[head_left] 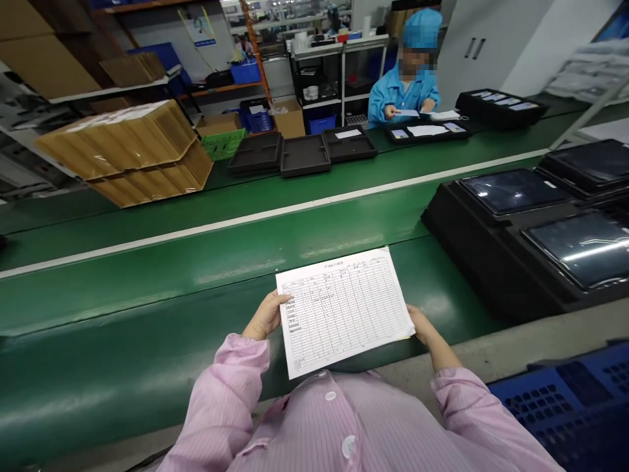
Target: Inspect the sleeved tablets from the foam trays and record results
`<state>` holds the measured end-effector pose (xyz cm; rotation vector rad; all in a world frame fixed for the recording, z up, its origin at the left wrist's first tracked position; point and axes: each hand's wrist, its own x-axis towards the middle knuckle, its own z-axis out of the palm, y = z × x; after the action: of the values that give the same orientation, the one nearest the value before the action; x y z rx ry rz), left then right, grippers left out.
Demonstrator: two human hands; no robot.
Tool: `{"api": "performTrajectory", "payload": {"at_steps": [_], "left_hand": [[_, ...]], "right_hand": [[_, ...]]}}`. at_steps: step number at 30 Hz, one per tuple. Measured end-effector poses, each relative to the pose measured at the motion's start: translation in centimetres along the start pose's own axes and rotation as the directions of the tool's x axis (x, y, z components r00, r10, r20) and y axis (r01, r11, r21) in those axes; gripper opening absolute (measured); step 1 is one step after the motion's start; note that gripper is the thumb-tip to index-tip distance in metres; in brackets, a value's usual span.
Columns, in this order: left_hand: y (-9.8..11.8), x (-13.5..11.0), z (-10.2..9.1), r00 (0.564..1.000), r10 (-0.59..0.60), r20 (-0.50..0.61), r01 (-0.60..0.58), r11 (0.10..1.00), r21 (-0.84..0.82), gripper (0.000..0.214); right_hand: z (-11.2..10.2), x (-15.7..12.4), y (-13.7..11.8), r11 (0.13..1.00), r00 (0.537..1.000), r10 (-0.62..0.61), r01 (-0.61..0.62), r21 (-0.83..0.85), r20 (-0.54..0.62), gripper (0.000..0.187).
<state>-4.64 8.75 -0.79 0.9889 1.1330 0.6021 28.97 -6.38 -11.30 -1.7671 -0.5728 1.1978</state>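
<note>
A stack of white paper sheets (346,311), the top one a printed form with a table of rows and columns, is held tilted in front of my chest. My left hand (266,314) grips its left edge, thumb on top and the other fingers underneath. At the right edge, my right hand (421,325) is closed on the sheets, its fingers mostly hidden behind them. Some small entries show in the upper rows and the left column, too small to read. Beneath the papers lies the green work surface (147,347).
Black foam trays (466,255) with dark glossy screens stand at the right. A blue crate (550,406) sits lower right. Across the green line are flat black trays (304,157), bundled cardboard (137,147) and a co-worker in blue (405,92) handling papers.
</note>
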Motion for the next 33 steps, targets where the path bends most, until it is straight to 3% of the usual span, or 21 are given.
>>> {"api": "performTrajectory", "payload": {"at_steps": [3,6,8,12,17,21,25,30,33], "left_hand": [[-2.5,3.6,1.1,0.992,-0.125,-0.027,0.128,0.979,0.158,0.025],[-4.9,5.5,1.5,0.98,-0.158,-0.118,0.184,0.948,0.261,0.03],[-5.8,5.8,1.4,0.978,-0.136,-0.16,0.178,0.941,0.289,0.037],[-6.3,5.4,1.0,0.979,-0.1,-0.178,0.153,0.936,0.317,0.048],[-6.5,5.6,1.1,0.972,-0.062,-0.227,0.131,0.943,0.306,0.054],[-6.6,5.6,0.6,0.941,-0.052,-0.335,0.145,0.955,0.26,0.052],[-6.2,2.9,-1.4,0.888,-0.074,-0.454,0.169,0.97,0.172,0.041],[-7.0,-3.7,-4.3,0.805,-0.162,-0.571,0.224,0.974,0.039,0.033],[-8.2,-8.1,-6.0,0.719,-0.215,-0.661,0.223,0.972,-0.073,0.032]], "right_hand": [[-0.4,0.7,0.1,0.997,0.997,0.071,-0.07,-0.02,0.03,0.023],[-0.3,1.4,0.2,0.992,0.995,0.1,-0.1,-0.076,-0.001,0.027],[0.0,1.8,0.2,0.986,0.994,0.097,-0.103,-0.134,-0.045,0.03],[0.8,2.1,0.0,0.96,0.989,0.079,-0.109,-0.26,-0.121,0.051],[1.2,2.0,-0.4,0.938,0.993,0.061,-0.093,-0.334,-0.105,0.048],[0.6,2.3,-0.6,0.907,0.99,0.044,-0.094,-0.411,-0.132,0.049],[-0.1,2.3,-0.9,0.854,0.986,0.014,-0.099,-0.511,-0.169,0.044],[-0.2,2.3,-1.6,0.809,0.963,-0.111,-0.056,-0.585,-0.245,0.047],[0.7,3.1,-2.4,0.802,0.957,-0.197,0.033,-0.596,-0.213,0.047]]}}
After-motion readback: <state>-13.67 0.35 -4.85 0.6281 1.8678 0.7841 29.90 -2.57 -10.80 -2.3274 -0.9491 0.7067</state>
